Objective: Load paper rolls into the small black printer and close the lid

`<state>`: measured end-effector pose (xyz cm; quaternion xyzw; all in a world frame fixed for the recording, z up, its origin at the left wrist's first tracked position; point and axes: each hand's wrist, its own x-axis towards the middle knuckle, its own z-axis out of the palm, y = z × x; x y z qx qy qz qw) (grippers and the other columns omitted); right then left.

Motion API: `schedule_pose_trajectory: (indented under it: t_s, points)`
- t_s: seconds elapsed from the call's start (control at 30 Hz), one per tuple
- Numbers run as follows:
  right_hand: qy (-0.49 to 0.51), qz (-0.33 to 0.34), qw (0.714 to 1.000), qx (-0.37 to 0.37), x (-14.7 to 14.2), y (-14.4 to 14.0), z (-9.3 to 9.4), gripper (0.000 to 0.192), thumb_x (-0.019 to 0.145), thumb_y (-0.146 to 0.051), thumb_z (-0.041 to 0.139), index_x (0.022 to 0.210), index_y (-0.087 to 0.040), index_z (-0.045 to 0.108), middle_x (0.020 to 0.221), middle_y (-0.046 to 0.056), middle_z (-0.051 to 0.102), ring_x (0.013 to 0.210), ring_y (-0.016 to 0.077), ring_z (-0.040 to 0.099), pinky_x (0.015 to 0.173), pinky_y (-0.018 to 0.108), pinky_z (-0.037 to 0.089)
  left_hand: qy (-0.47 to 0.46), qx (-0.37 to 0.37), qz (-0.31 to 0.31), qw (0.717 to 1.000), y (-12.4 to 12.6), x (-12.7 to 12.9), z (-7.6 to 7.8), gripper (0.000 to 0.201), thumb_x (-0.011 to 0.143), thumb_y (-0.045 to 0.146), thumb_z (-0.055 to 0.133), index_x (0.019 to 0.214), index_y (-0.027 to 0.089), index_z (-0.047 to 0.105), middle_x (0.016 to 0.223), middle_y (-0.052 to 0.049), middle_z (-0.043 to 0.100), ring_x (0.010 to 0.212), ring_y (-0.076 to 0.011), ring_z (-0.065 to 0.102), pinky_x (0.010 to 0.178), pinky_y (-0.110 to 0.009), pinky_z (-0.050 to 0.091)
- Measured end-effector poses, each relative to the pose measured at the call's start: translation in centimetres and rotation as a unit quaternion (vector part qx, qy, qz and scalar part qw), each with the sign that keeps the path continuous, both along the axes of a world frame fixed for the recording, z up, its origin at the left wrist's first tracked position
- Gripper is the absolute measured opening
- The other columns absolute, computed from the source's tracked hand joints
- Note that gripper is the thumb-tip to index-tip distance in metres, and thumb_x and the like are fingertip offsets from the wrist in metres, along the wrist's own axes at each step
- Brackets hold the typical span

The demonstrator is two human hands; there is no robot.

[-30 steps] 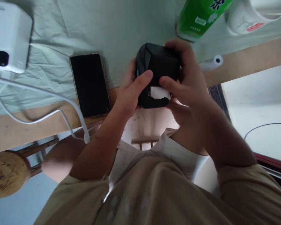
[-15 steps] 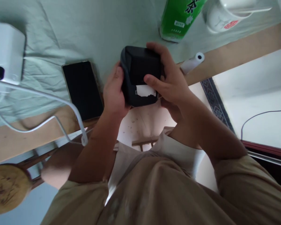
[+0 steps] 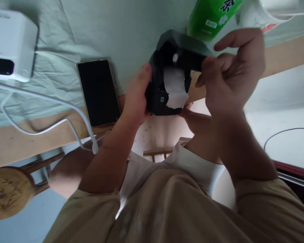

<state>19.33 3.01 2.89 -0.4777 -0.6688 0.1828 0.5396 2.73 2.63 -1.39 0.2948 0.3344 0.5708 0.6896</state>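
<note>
A small black receipt printer (image 3: 157,91) is up off the table's edge, its lid (image 3: 192,45) swung open. Inside sits a white paper roll (image 3: 174,81), with a ragged-edged strip hanging over the front. My left hand (image 3: 138,94) is wrapped around the printer's left side, thumb along its edge. On the other side, my right hand (image 3: 230,71) pinches the lid's right end between thumb and fingers, its index finger raised and bent. The right hand is slightly blurred.
A black-screened phone (image 3: 98,92) lies left of the printer on the table edge. Further left are a white box-shaped device (image 3: 12,44) and a white cable (image 3: 66,104). A green bottle (image 3: 207,20) and a white cup (image 3: 255,17) stand behind. A round stool (image 3: 10,192) is low left.
The printer's lid has gone from closed to open, exposing the paper roll. My right hand has moved right with the lid. The loose roll on the table edge is now hidden.
</note>
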Motion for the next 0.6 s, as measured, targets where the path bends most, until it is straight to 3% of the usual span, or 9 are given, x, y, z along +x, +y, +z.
schedule_pose_trajectory:
  t_s: [0.1, 0.2, 0.23, 0.33, 0.43, 0.5, 0.6]
  points:
    - [0.052, 0.017, 0.998, 0.034, -0.8, 0.2, 0.8, 0.026, 0.092, -0.034, 0.061, 0.076, -0.026, 0.041, 0.075, 0.000, 0.044, 0.071, 0.0164, 0.064, 0.066, 0.035, 0.052, 0.012, 0.022, -0.001, 1.000, -0.4, 0.1, 0.5, 0.011, 0.091, 0.038, 0.066, 0.097, 0.029, 0.069, 0.107, 0.000, 0.075, 0.120, -0.0280, 0.064, 0.101, -0.040, 0.052]
    - [-0.108, 0.044, 0.993, 0.008, -0.7, 0.7, 1.3, 0.010, 0.088, -0.027, 0.062, 0.082, -0.027, 0.054, 0.085, 0.000, 0.064, 0.077, 0.0175, 0.064, 0.076, 0.038, 0.054, 0.008, 0.028, -0.004, 1.000, -0.6, 0.1, 0.8, 0.011, 0.093, 0.036, 0.064, 0.098, 0.028, 0.069, 0.108, -0.001, 0.074, 0.117, -0.0265, 0.067, 0.100, -0.040, 0.053]
    - [-0.201, 0.047, 0.978, -0.026, -0.8, 0.8, 1.6, 0.003, 0.087, -0.026, 0.062, 0.088, -0.027, 0.060, 0.093, 0.000, 0.069, 0.078, 0.0178, 0.064, 0.077, 0.039, 0.053, 0.006, 0.035, -0.008, 0.999, -0.7, 0.1, 0.8, 0.011, 0.094, 0.035, 0.062, 0.099, 0.027, 0.069, 0.110, -0.002, 0.074, 0.118, -0.0259, 0.066, 0.100, -0.039, 0.054]
    - [-0.435, 0.049, 0.887, -0.143, -1.4, 1.3, 2.8, 0.024, 0.081, -0.030, 0.067, 0.105, -0.028, 0.069, 0.112, 0.002, 0.072, 0.095, 0.0274, 0.067, 0.084, 0.046, 0.052, 0.001, 0.055, -0.013, 0.998, -0.6, 0.1, 0.8, 0.012, 0.096, 0.033, 0.060, 0.099, 0.026, 0.069, 0.115, -0.002, 0.072, 0.121, -0.0248, 0.064, 0.099, -0.036, 0.054]
    - [-0.513, 0.035, 0.829, -0.219, -2.2, 1.7, 4.0, 0.044, 0.079, -0.034, 0.070, 0.123, -0.034, 0.066, 0.112, 0.004, 0.072, 0.104, 0.0351, 0.067, 0.085, 0.050, 0.052, -0.002, 0.059, -0.016, 0.998, -0.5, 0.0, 0.7, 0.012, 0.095, 0.032, 0.061, 0.098, 0.025, 0.070, 0.111, -0.002, 0.072, 0.118, -0.0246, 0.064, 0.096, -0.032, 0.052]
    - [-0.511, 0.028, 0.831, -0.219, -2.2, 1.7, 4.4, 0.053, 0.077, -0.034, 0.072, 0.130, -0.036, 0.063, 0.109, 0.003, 0.072, 0.103, 0.0359, 0.067, 0.085, 0.049, 0.052, -0.007, 0.057, -0.013, 0.998, -0.4, 0.0, 0.6, 0.013, 0.094, 0.028, 0.061, 0.099, 0.022, 0.071, 0.105, -0.004, 0.072, 0.113, -0.0245, 0.065, 0.096, -0.032, 0.051]
    - [-0.407, 0.069, 0.895, -0.167, -0.8, 0.8, 4.5, 0.046, 0.073, -0.026, 0.073, 0.118, -0.034, 0.066, 0.106, -0.001, 0.071, 0.091, 0.0253, 0.068, 0.078, 0.038, 0.052, -0.018, 0.039, 0.003, 0.999, -0.3, 0.1, 0.4, 0.012, 0.094, 0.025, 0.060, 0.099, 0.020, 0.070, 0.091, -0.004, 0.069, 0.103, -0.0226, 0.066, 0.091, -0.032, 0.051]
